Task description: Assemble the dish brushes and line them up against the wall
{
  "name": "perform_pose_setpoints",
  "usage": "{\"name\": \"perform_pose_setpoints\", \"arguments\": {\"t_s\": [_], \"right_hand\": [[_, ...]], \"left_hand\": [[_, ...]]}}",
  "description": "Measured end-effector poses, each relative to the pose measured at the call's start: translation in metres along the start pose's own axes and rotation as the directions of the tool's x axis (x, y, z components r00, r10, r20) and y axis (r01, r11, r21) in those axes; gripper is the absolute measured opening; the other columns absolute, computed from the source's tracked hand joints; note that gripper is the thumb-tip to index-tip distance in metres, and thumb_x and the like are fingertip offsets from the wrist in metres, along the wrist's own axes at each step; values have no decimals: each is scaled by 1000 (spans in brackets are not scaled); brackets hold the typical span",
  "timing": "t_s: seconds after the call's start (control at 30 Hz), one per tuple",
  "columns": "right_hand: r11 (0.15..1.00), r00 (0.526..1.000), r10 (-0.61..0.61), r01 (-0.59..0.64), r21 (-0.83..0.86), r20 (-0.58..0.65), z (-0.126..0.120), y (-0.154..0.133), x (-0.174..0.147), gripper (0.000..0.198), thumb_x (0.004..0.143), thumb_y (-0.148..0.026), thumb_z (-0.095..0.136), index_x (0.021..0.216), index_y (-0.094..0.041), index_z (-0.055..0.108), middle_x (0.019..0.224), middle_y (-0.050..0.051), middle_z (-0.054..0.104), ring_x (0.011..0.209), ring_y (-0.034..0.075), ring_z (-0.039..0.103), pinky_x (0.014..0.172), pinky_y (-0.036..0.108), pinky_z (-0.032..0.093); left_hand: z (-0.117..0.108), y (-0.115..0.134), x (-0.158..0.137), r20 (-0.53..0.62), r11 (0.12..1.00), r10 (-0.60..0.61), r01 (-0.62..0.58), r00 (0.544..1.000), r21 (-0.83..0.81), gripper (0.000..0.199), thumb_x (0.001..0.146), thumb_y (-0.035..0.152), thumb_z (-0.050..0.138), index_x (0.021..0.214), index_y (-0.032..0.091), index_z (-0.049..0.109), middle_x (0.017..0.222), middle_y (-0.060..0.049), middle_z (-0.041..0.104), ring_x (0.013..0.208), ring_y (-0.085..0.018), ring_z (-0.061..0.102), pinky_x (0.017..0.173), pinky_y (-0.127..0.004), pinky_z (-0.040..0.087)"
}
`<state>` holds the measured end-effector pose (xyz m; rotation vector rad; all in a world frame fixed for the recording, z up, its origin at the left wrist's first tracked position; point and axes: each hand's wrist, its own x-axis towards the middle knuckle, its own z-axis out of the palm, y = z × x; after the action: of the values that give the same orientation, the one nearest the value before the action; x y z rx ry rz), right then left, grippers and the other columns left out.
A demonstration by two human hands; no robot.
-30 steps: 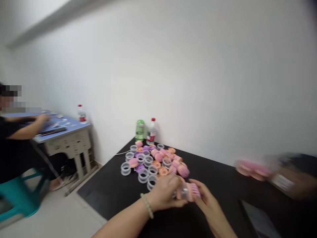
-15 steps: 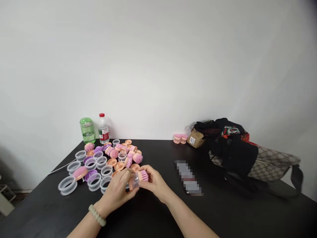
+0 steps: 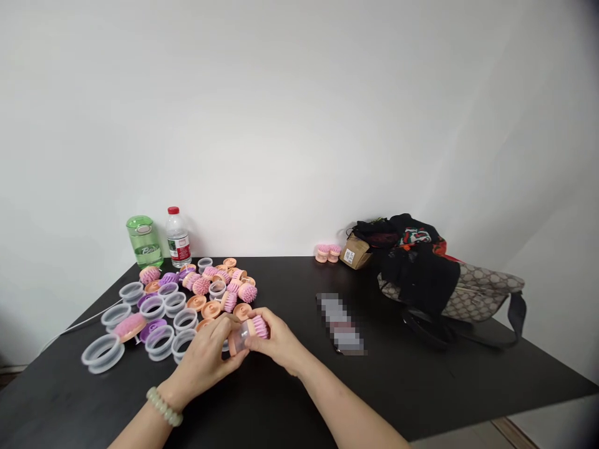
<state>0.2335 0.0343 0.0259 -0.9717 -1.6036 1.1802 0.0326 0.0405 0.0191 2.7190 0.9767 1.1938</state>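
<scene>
Occupying the lower centre of the head view, a brush assembly (image 3: pixel 241 335) is held between both hands, above the dark surface (image 3: pixel 290 287). Its orange end, at the left, is pinched between the thumb and curled fingers of the left hand (image 3: pixel 208 352); its pink-bristled end, at the right, is pinched between the thumb and fingers of the right hand (image 3: pixel 276 340). A clear middle section is exposed between the two grips. A beaded bracelet (image 3: pixel 163 406) is worn on the left wrist.

Loose parts are spread over the left of the frame, beyond and beside the left hand. Clear rings (image 3: pixel 103 363) are grouped mainly at the near left, with purple discs (image 3: pixel 152 330) placed among them. Orange discs (image 3: pixel 196 303) and pink bristled heads (image 3: pixel 201 286) are clustered nearer the centre.

A green bottle (image 3: pixel 145 243) and a red-capped clear bottle (image 3: pixel 179 243) are stood upright at the left, near the wall (image 3: pixel 299 125). A white cable (image 3: pixel 93 316) is laid across the left edge.

Right of centre, two pink brushes (image 3: pixel 327 253) are set side by side, just beside a brown package (image 3: pixel 356 252). A pixelated flat object (image 3: pixel 340 324) is positioned nearer the camera. At the right, a patterned bag (image 3: pixel 486 292) is partly covered by black fabric (image 3: pixel 421 274).
</scene>
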Motion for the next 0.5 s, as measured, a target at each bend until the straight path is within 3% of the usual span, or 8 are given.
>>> {"name": "perform_pose_setpoints", "arguments": {"t_s": [0.13,0.33,0.43,0.5], "right_hand": [[999,999,38,-38,-28,-30,1,-1,-1,41,66,-29,83,103,-22,67,89,-3,64,80,17,57,73,28,43],[997,999,-16,13,73,33,-1,0,-3,47,61,-26,87,102,-23,65,89,-3,63,77,16,57,69,26,44],[996,994,-87,84,39,71,-1,0,-4,53,56,-24,91,101,-24,64,92,-2,63,79,17,59,69,27,46],[979,976,-205,206,-1,72,-3,-1,-5,52,54,-23,92,98,-25,64,100,0,63,89,20,61,77,31,48]], "left_hand": [[-3,3,2,50,996,-65,69,997,-65,20,85,27,64,101,23,53,94,-4,67,84,-22,66,74,-34,53],[-16,14,10,114,921,-266,288,957,-264,20,79,30,66,88,22,50,80,0,61,69,-18,59,63,-29,46],[-18,17,12,196,782,-343,395,919,-483,22,80,31,64,86,23,45,67,6,54,55,-13,53,55,-25,40],[-17,16,12,263,609,-389,460,883,-646,24,83,38,63,87,22,45,62,8,49,48,-10,48,49,-22,36]]}}
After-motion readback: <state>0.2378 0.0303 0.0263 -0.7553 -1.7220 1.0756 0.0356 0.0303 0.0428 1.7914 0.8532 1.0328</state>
